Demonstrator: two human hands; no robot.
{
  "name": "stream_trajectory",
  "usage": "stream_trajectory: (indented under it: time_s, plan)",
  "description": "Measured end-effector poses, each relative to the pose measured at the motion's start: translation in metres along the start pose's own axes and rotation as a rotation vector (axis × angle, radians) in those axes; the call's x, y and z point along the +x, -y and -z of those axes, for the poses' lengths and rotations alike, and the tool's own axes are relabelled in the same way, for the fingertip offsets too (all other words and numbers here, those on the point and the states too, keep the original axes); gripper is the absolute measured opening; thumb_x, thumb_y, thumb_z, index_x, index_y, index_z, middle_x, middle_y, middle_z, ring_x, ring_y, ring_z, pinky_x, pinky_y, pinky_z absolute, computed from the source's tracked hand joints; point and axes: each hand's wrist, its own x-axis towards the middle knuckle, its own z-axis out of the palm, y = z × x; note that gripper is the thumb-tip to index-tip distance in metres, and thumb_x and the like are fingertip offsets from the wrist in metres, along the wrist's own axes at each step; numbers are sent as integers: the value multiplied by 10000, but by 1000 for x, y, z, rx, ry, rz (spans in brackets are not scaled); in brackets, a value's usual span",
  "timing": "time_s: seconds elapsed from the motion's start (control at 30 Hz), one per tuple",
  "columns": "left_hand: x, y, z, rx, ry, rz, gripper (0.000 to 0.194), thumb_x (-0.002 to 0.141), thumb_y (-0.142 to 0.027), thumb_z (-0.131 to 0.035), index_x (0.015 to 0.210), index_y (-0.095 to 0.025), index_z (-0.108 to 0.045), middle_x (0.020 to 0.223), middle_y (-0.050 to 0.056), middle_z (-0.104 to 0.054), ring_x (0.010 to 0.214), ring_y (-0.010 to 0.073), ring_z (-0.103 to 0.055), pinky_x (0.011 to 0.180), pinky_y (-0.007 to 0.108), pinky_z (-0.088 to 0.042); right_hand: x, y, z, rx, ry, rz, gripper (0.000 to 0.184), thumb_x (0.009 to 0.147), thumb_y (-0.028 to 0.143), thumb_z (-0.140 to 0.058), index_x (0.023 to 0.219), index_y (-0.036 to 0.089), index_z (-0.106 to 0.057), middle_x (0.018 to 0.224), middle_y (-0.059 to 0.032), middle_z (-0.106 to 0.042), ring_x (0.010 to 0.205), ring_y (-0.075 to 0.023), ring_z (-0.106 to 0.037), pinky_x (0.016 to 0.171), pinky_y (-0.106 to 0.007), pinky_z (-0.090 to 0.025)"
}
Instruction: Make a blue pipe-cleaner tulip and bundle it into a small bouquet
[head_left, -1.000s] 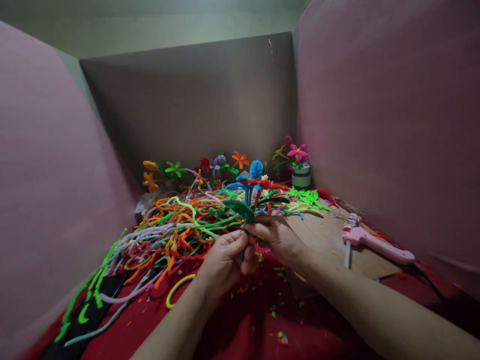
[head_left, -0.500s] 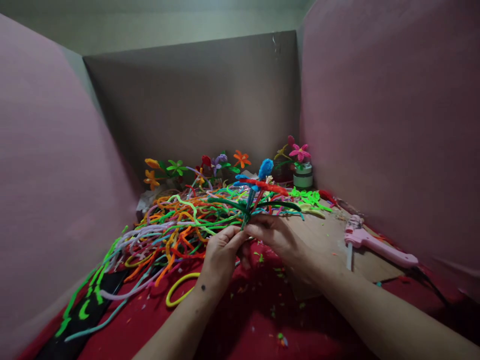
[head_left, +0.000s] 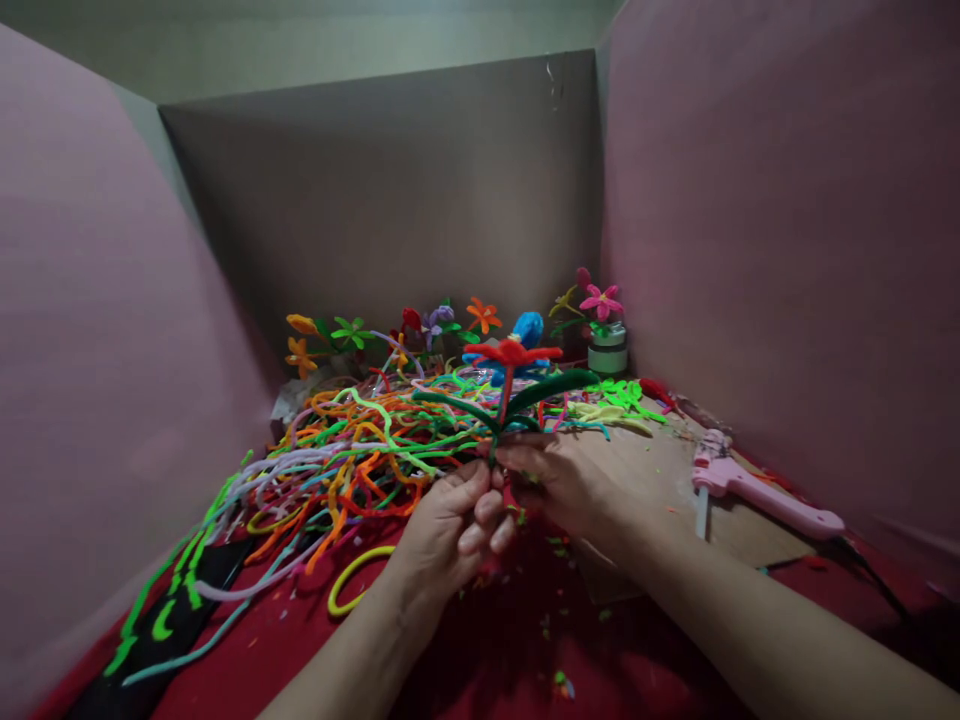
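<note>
Upright between my hands stands a pipe cleaner flower bunch [head_left: 508, 395], with a flat red bloom, blue blooms behind it and long dark green leaves. My left hand [head_left: 454, 520] pinches the lower end of its stem between thumb and forefinger, the other fingers loosely curled. A little higher, my right hand [head_left: 551, 475] grips the same stem from the right side; some of its fingers are hidden. Just beyond lies a tangled heap of colourful pipe cleaners [head_left: 352, 450].
A pink glue gun [head_left: 769, 490] lies on a cardboard sheet [head_left: 660, 470] at right. Finished flowers [head_left: 484, 316] stand along the back, some by a pale green jar [head_left: 606, 350]. A yellow ring [head_left: 349, 585] and fuzz scraps lie on the red cloth [head_left: 300, 660]. Pink panels [head_left: 787, 220] flank the space.
The flower bunch has turned in my fingers, so the red bloom now faces the front and the blue ones sit behind. My left hand has rolled, showing its curled fingers.
</note>
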Motion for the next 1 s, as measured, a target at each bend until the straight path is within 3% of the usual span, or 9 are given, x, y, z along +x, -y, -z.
stream_trajectory:
  time_s: [0.07,0.13,0.23,0.33,0.43,0.6,0.8,0.9,1.0]
  plan:
    - [-1,-1,0,-20,84,58,216,747,-323,-641,721,-113,-595,408,-100,-414,241,-9,-243,355,173,-352,0,-2,1,15,37,1,175,687,304,-668,679,134,-629,560,15,-570,464,-72,-487,428,-178,-341]
    - [-2,-2,0,112,119,50,253,782,-359,-592,717,-115,-601,445,-52,-499,282,41,-404,394,202,-393,-1,-3,0,-26,71,42,227,723,322,-632,598,135,-598,480,22,-536,410,-81,-481,419,-197,-355]
    - [-1,-5,-1,452,25,-60,263,798,-327,-576,643,-114,-589,516,16,-599,427,108,-573,472,211,-424,-2,-2,-1,-110,96,111,297,789,355,-546,575,149,-572,442,20,-528,369,-102,-488,415,-225,-372]
    - [0,-5,-3,599,-94,-128,188,770,-285,-601,675,-124,-593,497,-6,-591,388,98,-548,434,197,-394,-3,0,-3,-184,105,120,319,818,372,-506,598,153,-579,477,6,-565,394,-116,-520,432,-236,-392]
    - [-1,-3,-3,582,-135,-148,193,775,-317,-575,731,-132,-605,484,-17,-578,353,99,-521,389,199,-380,-4,5,-7,-246,146,124,332,816,350,-511,549,158,-560,456,11,-550,410,-119,-530,466,-243,-411]
    - [-3,-3,-3,562,-208,-224,201,757,-281,-588,613,-143,-560,449,-37,-536,336,77,-482,360,177,-360,-5,8,-10,-279,181,163,210,752,259,-600,566,165,-575,516,20,-574,482,-118,-558,535,-240,-429]
    - [0,-6,-1,460,-255,-166,215,770,-278,-594,620,-127,-566,453,-25,-557,293,49,-455,336,150,-291,-3,5,-8,-98,115,107,194,778,324,-560,686,159,-604,527,19,-575,449,-117,-528,493,-250,-409]
    - [0,-4,0,262,-145,-93,186,793,-264,-579,669,-125,-580,447,-36,-541,283,26,-412,347,138,-295,-3,6,-6,-120,-32,147,160,703,281,-652,647,140,-602,545,30,-559,462,-75,-473,485,-212,-379]
    - [-1,-3,0,54,22,-38,177,778,-278,-611,688,-127,-590,402,-66,-472,269,19,-343,370,154,-358,-3,3,-3,-75,19,84,167,724,285,-627,646,139,-599,591,24,-552,491,-76,-489,459,-197,-372]
